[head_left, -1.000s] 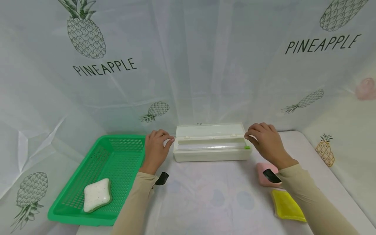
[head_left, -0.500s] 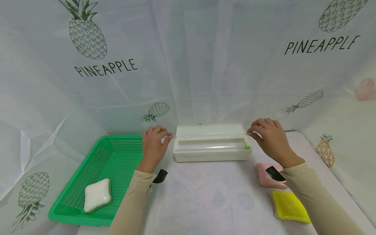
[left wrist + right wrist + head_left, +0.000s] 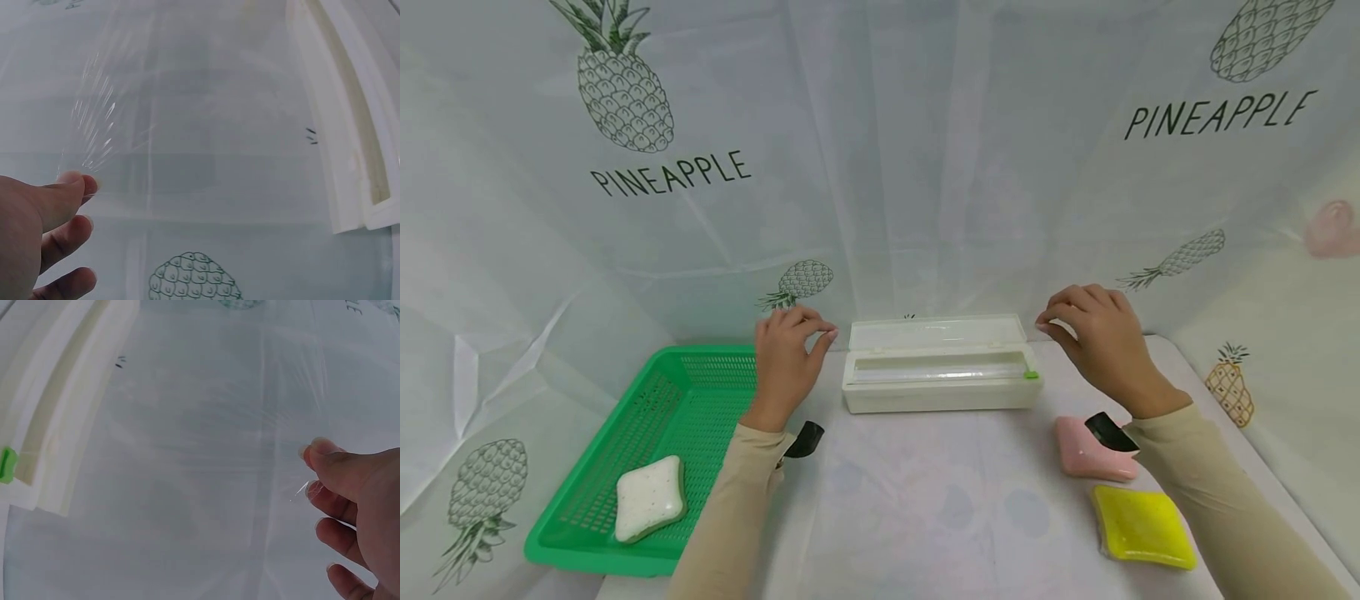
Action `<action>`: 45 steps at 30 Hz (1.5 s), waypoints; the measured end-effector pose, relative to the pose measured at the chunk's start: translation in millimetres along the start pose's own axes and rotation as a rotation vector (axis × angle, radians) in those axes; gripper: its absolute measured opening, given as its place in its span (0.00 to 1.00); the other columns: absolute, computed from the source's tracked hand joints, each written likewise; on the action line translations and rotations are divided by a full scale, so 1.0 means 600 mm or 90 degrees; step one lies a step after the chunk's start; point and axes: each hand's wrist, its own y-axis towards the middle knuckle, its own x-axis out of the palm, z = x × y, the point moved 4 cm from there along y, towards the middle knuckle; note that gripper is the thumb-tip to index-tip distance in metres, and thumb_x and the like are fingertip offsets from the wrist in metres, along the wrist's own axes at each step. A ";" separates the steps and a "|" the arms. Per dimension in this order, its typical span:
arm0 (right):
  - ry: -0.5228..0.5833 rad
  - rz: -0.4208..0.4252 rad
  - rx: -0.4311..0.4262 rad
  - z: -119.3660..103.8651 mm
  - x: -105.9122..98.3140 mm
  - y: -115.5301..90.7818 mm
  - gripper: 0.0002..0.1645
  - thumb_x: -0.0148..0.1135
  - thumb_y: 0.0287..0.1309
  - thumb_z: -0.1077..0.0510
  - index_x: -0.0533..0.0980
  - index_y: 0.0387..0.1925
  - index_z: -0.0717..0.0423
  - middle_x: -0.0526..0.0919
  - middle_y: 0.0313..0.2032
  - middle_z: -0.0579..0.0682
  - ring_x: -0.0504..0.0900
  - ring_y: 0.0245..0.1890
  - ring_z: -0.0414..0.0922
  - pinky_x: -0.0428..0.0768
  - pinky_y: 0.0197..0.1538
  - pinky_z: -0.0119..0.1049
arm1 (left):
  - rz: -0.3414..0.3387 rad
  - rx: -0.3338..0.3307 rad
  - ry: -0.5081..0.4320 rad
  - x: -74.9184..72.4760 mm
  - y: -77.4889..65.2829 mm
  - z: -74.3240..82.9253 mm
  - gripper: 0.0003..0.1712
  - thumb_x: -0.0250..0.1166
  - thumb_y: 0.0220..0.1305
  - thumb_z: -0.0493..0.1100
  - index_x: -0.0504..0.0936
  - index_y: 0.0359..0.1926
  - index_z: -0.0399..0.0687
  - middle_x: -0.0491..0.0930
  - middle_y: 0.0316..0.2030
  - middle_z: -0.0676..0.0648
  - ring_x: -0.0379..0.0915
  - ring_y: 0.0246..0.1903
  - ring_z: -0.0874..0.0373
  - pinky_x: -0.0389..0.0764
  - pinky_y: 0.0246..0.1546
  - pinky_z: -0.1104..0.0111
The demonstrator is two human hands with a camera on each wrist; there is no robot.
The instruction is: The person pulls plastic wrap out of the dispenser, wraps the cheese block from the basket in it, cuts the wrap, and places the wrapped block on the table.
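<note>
Between both hands stretches a sheet of clear cling film [image 3: 97,125], nearly invisible in the head view. Its corner gathers into creases where my left hand [image 3: 786,362] pinches it between thumb and forefinger. On the other side my right hand [image 3: 1101,350] pinches the film's right edge, with fine creases running from the fingertips. Below and between the hands sits a white cling film dispenser box [image 3: 940,398]. Its lid [image 3: 934,332] is raised at the back, the film roll [image 3: 936,372] shows inside, and a green slide cutter [image 3: 1031,375] is at the right end.
A green plastic basket [image 3: 591,454] stands at left, holding a white speckled, bread-shaped block [image 3: 650,498]. On the table's right lie a pink block [image 3: 1093,450] and, nearer, a yellow block [image 3: 1142,527]. A pineapple-print sheet [image 3: 917,167] hangs close behind the box.
Both hands have risen from beside the dispenser's rim and moved slightly apart, drawing the film upward. The box and the blocks have stayed in place.
</note>
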 end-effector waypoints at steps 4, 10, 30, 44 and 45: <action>-0.004 -0.002 0.002 0.000 -0.008 0.009 0.12 0.73 0.38 0.64 0.80 0.28 0.55 0.77 0.35 0.49 0.71 0.38 0.52 0.63 0.40 0.48 | 0.007 0.004 0.000 -0.008 0.010 0.002 0.07 0.68 0.55 0.46 0.87 0.33 0.50 0.76 0.35 0.52 0.66 0.37 0.52 0.62 0.44 0.54; -0.001 0.012 0.000 -0.002 -0.022 0.024 0.12 0.73 0.38 0.64 0.80 0.29 0.56 0.77 0.35 0.50 0.71 0.38 0.53 0.63 0.39 0.48 | 0.022 0.013 0.005 -0.020 0.025 0.007 0.07 0.69 0.54 0.46 0.87 0.33 0.50 0.77 0.35 0.51 0.67 0.38 0.51 0.62 0.44 0.54; -0.006 0.051 0.016 0.007 -0.052 0.067 0.09 0.72 0.42 0.64 0.81 0.29 0.56 0.78 0.35 0.50 0.72 0.38 0.53 0.64 0.43 0.51 | 0.051 0.029 -0.009 -0.053 0.069 0.010 0.08 0.69 0.54 0.45 0.87 0.34 0.48 0.77 0.35 0.50 0.67 0.38 0.50 0.61 0.43 0.53; -0.005 0.061 0.025 0.013 -0.065 0.095 0.07 0.71 0.45 0.64 0.82 0.30 0.56 0.77 0.35 0.51 0.71 0.37 0.53 0.64 0.43 0.51 | 0.060 0.021 -0.018 -0.069 0.100 0.014 0.08 0.69 0.54 0.45 0.86 0.33 0.47 0.77 0.34 0.50 0.67 0.36 0.50 0.61 0.41 0.54; -0.006 0.062 0.025 0.013 -0.066 0.098 0.07 0.71 0.45 0.63 0.82 0.30 0.56 0.78 0.35 0.50 0.71 0.37 0.53 0.64 0.43 0.51 | 0.060 0.017 -0.020 -0.070 0.102 0.014 0.07 0.69 0.54 0.45 0.86 0.33 0.47 0.77 0.34 0.50 0.67 0.36 0.50 0.61 0.41 0.54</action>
